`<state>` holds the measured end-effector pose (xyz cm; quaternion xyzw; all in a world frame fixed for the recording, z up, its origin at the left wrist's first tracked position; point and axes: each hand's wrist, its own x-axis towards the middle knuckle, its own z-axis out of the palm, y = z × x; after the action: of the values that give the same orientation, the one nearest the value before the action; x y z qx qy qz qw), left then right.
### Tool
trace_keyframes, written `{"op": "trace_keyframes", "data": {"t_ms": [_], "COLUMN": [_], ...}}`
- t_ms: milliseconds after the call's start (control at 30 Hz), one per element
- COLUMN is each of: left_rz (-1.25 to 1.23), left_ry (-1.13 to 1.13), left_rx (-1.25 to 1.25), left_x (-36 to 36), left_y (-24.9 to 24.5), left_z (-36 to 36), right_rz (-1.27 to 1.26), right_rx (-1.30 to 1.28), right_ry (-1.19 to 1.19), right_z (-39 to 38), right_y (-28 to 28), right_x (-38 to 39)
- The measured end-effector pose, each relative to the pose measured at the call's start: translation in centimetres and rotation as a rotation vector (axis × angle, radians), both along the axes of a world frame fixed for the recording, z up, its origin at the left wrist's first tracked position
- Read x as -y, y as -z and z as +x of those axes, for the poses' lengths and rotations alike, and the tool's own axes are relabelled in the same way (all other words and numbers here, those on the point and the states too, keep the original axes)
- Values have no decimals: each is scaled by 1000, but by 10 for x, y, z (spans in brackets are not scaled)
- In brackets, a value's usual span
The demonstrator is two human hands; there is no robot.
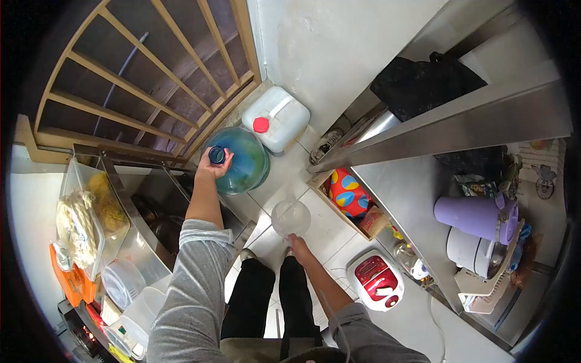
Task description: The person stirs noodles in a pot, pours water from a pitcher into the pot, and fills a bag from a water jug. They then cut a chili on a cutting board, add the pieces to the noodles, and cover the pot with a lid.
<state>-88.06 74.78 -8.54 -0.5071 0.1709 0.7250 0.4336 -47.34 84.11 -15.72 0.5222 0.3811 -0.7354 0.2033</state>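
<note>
My left hand [224,166] is closed around the neck of a large blue-green water bottle [247,162], whose open dark mouth points up toward me. The bottle rests on the tiled floor and leans a little to the left. Lower down, in front of my legs, my right hand [296,242] grips a clear plastic pitcher [291,218] by its near side. I look down into the pitcher from above, and its spout points away from me. Beside the bottle stands a white jerrycan [279,118] with a red cap.
A tan barred gate [145,78] is at the far left. Steel shelving [411,199] lines the right side, holding a purple tumbler [475,218]. A red and white appliance [376,280] sits on the floor. Plastic tubs [123,281] crowd the left counter.
</note>
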Motion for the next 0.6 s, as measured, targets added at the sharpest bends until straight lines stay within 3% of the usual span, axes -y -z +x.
{"op": "trace_keyframes", "data": {"t_ms": [33,167,233,300,367,500,567,600], "left_rz": [13,-19,-13,115,100,57,-313,-363], "left_ry": [-93,-82,-16,93,150,467,621,653], "left_rx": [7,59,-60,-62,-28,33,38,58], "left_x": [-2,-9,-18,-22,-29,-40,-63,-70], "left_y": [0,-11,-28,-23,-18,28,44,50], "left_z": [4,37,82,122,160,228,283,298], "right_rz": [1,34,25,38,137,333,382,408], "right_rx": [3,87,143,123,149,361,401,454], "right_ry": [2,72,113,266,253,308,289,282], "right_z": [4,-4,-10,-10,3,18,41,49], "right_y": [4,-8,-17,-17,8,-11,-9,-1], "right_x": [3,14,19,22,27,27,25,26]}}
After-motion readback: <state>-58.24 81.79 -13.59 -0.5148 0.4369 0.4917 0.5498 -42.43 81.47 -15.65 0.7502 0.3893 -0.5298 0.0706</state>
